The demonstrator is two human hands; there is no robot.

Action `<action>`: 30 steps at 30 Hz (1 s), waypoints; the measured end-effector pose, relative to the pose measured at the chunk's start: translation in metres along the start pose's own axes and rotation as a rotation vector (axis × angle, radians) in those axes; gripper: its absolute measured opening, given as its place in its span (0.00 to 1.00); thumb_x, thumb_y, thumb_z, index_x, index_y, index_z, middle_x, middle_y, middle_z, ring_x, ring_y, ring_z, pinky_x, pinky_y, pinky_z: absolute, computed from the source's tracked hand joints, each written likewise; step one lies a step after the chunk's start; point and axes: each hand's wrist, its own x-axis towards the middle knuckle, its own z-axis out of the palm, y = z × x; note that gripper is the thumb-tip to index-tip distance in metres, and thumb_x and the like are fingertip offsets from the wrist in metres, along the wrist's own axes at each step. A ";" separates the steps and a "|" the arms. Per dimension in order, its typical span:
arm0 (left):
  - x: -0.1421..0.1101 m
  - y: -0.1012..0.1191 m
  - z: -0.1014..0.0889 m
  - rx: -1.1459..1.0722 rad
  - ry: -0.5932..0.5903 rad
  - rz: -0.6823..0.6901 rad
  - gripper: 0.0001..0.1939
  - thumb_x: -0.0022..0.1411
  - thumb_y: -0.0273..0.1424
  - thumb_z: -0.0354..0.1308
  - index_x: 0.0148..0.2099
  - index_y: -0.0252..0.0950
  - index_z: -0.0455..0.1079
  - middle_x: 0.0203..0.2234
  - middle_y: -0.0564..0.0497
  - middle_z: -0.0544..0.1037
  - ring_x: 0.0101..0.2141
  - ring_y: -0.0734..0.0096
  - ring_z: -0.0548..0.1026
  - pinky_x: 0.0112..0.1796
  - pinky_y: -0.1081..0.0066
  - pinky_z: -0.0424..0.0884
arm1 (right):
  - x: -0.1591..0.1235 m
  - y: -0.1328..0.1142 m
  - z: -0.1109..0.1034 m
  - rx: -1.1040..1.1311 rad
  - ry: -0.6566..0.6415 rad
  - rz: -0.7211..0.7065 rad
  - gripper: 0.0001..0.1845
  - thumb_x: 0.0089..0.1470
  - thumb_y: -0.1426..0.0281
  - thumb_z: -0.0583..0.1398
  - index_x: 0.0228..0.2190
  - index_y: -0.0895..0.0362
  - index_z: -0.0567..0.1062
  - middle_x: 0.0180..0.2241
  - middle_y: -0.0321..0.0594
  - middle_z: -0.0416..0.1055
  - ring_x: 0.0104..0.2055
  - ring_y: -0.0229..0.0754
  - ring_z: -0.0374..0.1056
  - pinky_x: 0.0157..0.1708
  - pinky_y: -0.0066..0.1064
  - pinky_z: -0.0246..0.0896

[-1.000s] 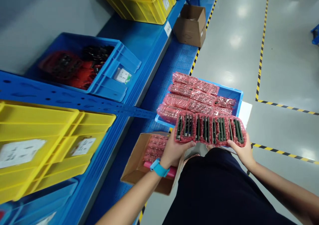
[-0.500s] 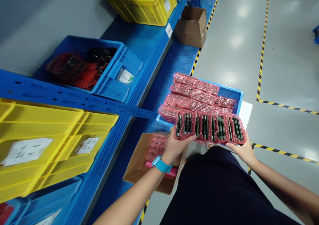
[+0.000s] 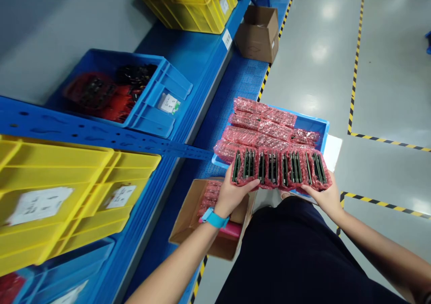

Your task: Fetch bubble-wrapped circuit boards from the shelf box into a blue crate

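Note:
Between my two hands is a row of circuit boards in pink bubble wrap (image 3: 274, 168), their dark edges facing up. My left hand (image 3: 237, 189), with a light-blue watch band at the wrist, grips the row's left end, thumb along the near side. At the right end, my right hand (image 3: 325, 196) closes round the wrap with its thumb in front. The row is at the near side of a blue crate (image 3: 311, 125), which holds several more rows of pink bubble-wrapped packs (image 3: 266, 126). Whether the held row rests on the crate is hidden.
Below my left forearm, an open cardboard box (image 3: 186, 214) contains more pink packs. Blue shelving (image 3: 198, 115) on the left carries yellow bins (image 3: 84, 196) and a blue bin (image 3: 148, 102). Another cardboard box (image 3: 256, 43) stands farther off. Striped tape (image 3: 355, 75) marks the grey floor.
Both hands have shifted the row of wrapped circuit boards slightly left and a little up in the view. The grip is unchanged.

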 end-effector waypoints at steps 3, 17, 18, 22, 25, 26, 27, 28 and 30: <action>0.001 -0.003 -0.002 -0.024 0.005 0.003 0.42 0.43 0.36 0.70 0.59 0.37 0.58 0.53 0.43 0.71 0.53 0.59 0.70 0.57 0.57 0.62 | 0.001 -0.002 0.001 -0.008 0.014 0.023 0.43 0.33 0.55 0.71 0.49 0.58 0.65 0.47 0.50 0.71 0.48 0.55 0.69 0.49 0.48 0.64; 0.004 -0.008 -0.008 -0.042 0.022 -0.019 0.40 0.44 0.36 0.70 0.58 0.38 0.59 0.54 0.44 0.71 0.53 0.60 0.70 0.57 0.58 0.62 | 0.001 -0.008 0.002 -0.034 0.004 0.011 0.41 0.35 0.54 0.69 0.49 0.58 0.65 0.44 0.49 0.72 0.48 0.55 0.69 0.49 0.47 0.64; 0.004 -0.007 -0.008 -0.036 0.023 -0.030 0.40 0.44 0.36 0.70 0.58 0.39 0.59 0.53 0.44 0.71 0.53 0.60 0.70 0.57 0.58 0.62 | 0.001 -0.008 0.002 -0.028 0.005 0.005 0.41 0.35 0.54 0.69 0.49 0.58 0.65 0.44 0.49 0.72 0.48 0.55 0.69 0.49 0.48 0.64; 0.005 -0.002 -0.008 -0.006 0.022 -0.072 0.40 0.44 0.37 0.70 0.58 0.39 0.60 0.52 0.44 0.73 0.51 0.58 0.71 0.56 0.56 0.63 | 0.002 -0.007 0.004 0.013 0.019 -0.003 0.42 0.35 0.54 0.70 0.50 0.57 0.64 0.44 0.48 0.72 0.49 0.55 0.68 0.51 0.48 0.63; 0.006 0.000 -0.008 -0.006 0.018 -0.077 0.39 0.44 0.37 0.70 0.58 0.38 0.61 0.52 0.43 0.72 0.52 0.58 0.71 0.57 0.55 0.62 | 0.002 -0.006 0.005 0.034 0.011 0.000 0.41 0.35 0.55 0.70 0.49 0.57 0.64 0.43 0.48 0.72 0.50 0.55 0.68 0.52 0.48 0.62; 0.006 0.000 -0.008 -0.015 0.016 -0.081 0.39 0.44 0.37 0.70 0.58 0.38 0.61 0.53 0.43 0.72 0.53 0.58 0.70 0.57 0.56 0.61 | 0.003 -0.006 0.006 0.037 0.008 0.005 0.41 0.35 0.54 0.70 0.49 0.57 0.64 0.44 0.48 0.72 0.50 0.55 0.68 0.52 0.48 0.62; 0.006 0.000 -0.007 -0.026 0.014 -0.088 0.40 0.43 0.37 0.70 0.58 0.38 0.61 0.53 0.43 0.72 0.53 0.58 0.70 0.57 0.56 0.62 | 0.003 -0.006 0.006 0.041 0.006 0.012 0.41 0.35 0.54 0.70 0.49 0.57 0.64 0.44 0.48 0.72 0.50 0.54 0.68 0.51 0.48 0.62; 0.007 0.000 -0.007 -0.036 0.013 -0.093 0.40 0.43 0.37 0.70 0.58 0.37 0.61 0.53 0.43 0.72 0.52 0.58 0.70 0.57 0.56 0.62 | 0.003 -0.006 0.006 0.047 0.005 0.020 0.41 0.35 0.54 0.70 0.49 0.57 0.64 0.45 0.48 0.72 0.49 0.54 0.68 0.51 0.48 0.63; 0.007 0.000 -0.007 -0.041 0.016 -0.093 0.40 0.43 0.37 0.70 0.58 0.37 0.60 0.53 0.43 0.72 0.52 0.58 0.71 0.57 0.56 0.62 | 0.003 -0.007 0.006 0.060 0.002 0.032 0.41 0.35 0.55 0.70 0.49 0.57 0.64 0.45 0.48 0.71 0.49 0.54 0.68 0.50 0.47 0.63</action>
